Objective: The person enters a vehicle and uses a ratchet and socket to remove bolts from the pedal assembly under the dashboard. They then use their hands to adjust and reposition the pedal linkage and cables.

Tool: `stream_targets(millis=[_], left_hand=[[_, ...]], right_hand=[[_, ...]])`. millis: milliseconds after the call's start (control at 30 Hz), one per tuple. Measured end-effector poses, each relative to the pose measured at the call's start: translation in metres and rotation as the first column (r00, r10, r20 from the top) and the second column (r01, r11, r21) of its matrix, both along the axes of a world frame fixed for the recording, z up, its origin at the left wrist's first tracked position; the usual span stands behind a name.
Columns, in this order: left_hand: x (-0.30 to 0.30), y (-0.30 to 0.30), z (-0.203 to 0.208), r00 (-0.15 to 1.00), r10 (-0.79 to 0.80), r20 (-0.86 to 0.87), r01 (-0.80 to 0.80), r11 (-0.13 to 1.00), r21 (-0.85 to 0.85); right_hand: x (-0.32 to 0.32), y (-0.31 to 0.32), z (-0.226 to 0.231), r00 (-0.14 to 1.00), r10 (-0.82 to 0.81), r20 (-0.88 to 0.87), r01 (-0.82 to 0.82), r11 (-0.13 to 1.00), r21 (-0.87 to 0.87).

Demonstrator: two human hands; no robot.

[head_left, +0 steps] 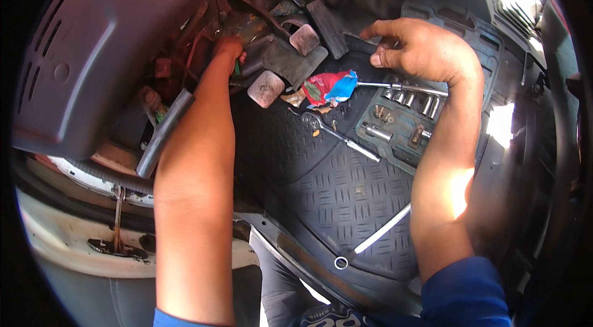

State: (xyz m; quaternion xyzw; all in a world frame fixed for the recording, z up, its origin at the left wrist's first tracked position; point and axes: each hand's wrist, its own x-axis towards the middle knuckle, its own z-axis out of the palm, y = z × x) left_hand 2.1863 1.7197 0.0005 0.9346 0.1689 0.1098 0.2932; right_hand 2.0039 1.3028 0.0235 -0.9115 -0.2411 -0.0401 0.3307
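Observation:
My left hand [228,49] reaches in under the dashboard, up beside the pedals. Its fingers are curled closed; a small bit of green shows at them, but what they hold is hidden. My right hand [420,46] hovers over the upper part of a socket set case [401,157], to the right of the long accelerator pedal [327,27]. Its thumb and forefinger are apart, with nothing plainly between them. Two square, worn pedal pads, one upper [304,39] and one lower [266,89], sit between my hands.
A ratchet [333,134] and a crumpled red-and-blue packet [330,89] lie on the black floor mat [333,194]. A long extension bar [401,87] crosses the case. Nearer me is a ring spanner [383,228]. A grey dashboard panel [80,49] hangs at the left.

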Motion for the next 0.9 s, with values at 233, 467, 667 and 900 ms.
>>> stream_targets(millis=[233,467,667,900], left_hand=[[-0.004,-0.037,-0.016,0.991,-0.125,0.053,0.071,0.808,0.585],[-0.035,-0.062,-0.015,0.872,0.205,0.444,0.364,0.336,-0.869],[-0.082,-0.065,0.02,0.791,0.156,0.591,0.583,0.097,-0.807],[-0.173,-0.107,-0.011,0.515,0.251,0.82,0.235,0.878,-0.416]], right_hand=[[-0.003,0.004,0.002,1.0,-0.002,-0.002,0.002,0.998,-0.055],[-0.012,0.098,0.026,1.0,0.018,0.02,-0.01,0.943,-0.333],[0.054,0.222,0.009,0.988,-0.11,0.106,0.096,0.986,0.134],[0.071,0.247,0.039,0.995,0.036,0.091,-0.035,0.999,-0.01]])
